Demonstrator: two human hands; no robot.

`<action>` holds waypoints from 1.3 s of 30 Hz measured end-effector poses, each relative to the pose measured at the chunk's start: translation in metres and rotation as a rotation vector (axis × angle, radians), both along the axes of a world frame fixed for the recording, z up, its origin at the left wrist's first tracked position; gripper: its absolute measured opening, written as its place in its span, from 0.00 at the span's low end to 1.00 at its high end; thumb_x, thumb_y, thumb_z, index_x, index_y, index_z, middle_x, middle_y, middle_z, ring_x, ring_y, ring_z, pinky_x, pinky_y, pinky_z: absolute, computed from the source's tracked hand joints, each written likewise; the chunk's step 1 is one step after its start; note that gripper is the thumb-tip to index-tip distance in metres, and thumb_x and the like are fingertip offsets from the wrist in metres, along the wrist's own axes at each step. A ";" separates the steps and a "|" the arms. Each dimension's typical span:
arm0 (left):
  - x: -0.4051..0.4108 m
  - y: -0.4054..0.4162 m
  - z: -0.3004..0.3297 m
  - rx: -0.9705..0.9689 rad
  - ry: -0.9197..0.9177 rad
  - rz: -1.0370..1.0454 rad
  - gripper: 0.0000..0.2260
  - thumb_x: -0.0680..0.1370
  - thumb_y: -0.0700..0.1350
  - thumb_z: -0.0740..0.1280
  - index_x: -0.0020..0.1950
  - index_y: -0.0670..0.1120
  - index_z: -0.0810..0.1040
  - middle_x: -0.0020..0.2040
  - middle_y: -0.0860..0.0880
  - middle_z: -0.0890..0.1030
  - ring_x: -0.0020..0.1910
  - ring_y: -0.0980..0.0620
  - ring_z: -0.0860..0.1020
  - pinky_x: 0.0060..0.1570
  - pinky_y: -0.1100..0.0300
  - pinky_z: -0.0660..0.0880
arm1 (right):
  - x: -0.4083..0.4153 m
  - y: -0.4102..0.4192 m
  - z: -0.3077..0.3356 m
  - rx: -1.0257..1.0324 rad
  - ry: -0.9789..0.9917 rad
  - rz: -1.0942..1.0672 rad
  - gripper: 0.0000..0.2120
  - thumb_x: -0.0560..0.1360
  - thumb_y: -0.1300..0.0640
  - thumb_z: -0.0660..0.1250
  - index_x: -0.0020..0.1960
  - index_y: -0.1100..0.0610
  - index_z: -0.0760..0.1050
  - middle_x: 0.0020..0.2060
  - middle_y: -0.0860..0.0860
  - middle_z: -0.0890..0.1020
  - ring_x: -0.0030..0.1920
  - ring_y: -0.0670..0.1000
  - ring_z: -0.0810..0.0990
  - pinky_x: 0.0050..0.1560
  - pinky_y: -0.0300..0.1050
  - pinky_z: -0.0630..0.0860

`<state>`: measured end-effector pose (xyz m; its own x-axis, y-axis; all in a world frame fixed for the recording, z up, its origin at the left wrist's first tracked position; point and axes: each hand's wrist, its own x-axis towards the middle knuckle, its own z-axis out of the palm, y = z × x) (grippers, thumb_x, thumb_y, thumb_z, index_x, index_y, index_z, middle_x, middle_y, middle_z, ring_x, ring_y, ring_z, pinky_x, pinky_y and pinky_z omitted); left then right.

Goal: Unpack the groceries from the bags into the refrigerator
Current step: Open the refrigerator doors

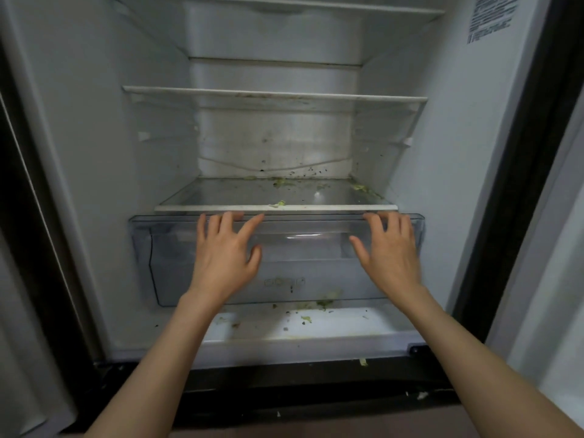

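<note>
The refrigerator [442, 172] stands open and fills almost the whole view. Inside it there are glass shelves; the lowest shelf [275, 207] has a white front edge and carries some small green leaf scraps [279, 203] and dark specks. Directly under this shelf sits a clear plastic drawer [309, 257], which looks pulled a little forward from the body of the refrigerator.

Both hands are stretched out toward the top front edge of the drawer. The left hand [226, 254] is at the left part of the drawer, fingers spread and nearly straight, with the fingertips at the rim just below the shelf edge. The right hand [390, 251] is at the right part, also with fingers spread and straight, the thumb pointing inward. Neither hand holds anything.

More leaf scraps lie on the white floor [347, 324] of the refrigerator below the drawer. No grocery bags are seen in this view.
</note>
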<state>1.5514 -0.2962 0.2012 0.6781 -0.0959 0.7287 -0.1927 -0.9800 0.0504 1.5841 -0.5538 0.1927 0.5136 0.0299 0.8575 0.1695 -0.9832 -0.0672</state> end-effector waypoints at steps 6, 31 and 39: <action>-0.034 -0.005 -0.005 -0.042 -0.058 0.008 0.20 0.73 0.51 0.59 0.64 0.52 0.73 0.56 0.44 0.74 0.58 0.43 0.70 0.67 0.40 0.58 | -0.030 -0.007 -0.003 0.065 -0.058 0.013 0.16 0.68 0.52 0.74 0.51 0.60 0.77 0.44 0.60 0.77 0.47 0.62 0.76 0.51 0.57 0.72; -0.068 -0.007 -0.023 -0.085 -0.108 -0.065 0.23 0.75 0.51 0.55 0.69 0.49 0.70 0.66 0.42 0.71 0.69 0.40 0.64 0.71 0.42 0.51 | -0.065 -0.012 -0.024 0.220 -0.053 0.213 0.20 0.76 0.50 0.59 0.63 0.58 0.73 0.60 0.59 0.74 0.64 0.58 0.67 0.65 0.56 0.67; -0.114 -0.014 -0.057 -0.125 0.066 -0.050 0.27 0.76 0.59 0.51 0.75 0.55 0.56 0.76 0.46 0.56 0.76 0.45 0.49 0.72 0.42 0.45 | -0.107 0.005 -0.059 0.236 0.164 0.407 0.26 0.77 0.48 0.57 0.73 0.56 0.62 0.74 0.56 0.60 0.74 0.55 0.56 0.72 0.56 0.56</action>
<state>1.4375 -0.3103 0.1444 0.7219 -0.0425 0.6907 -0.2335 -0.9545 0.1853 1.4768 -0.5487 0.1336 0.6294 0.0715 0.7738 0.5053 -0.7942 -0.3376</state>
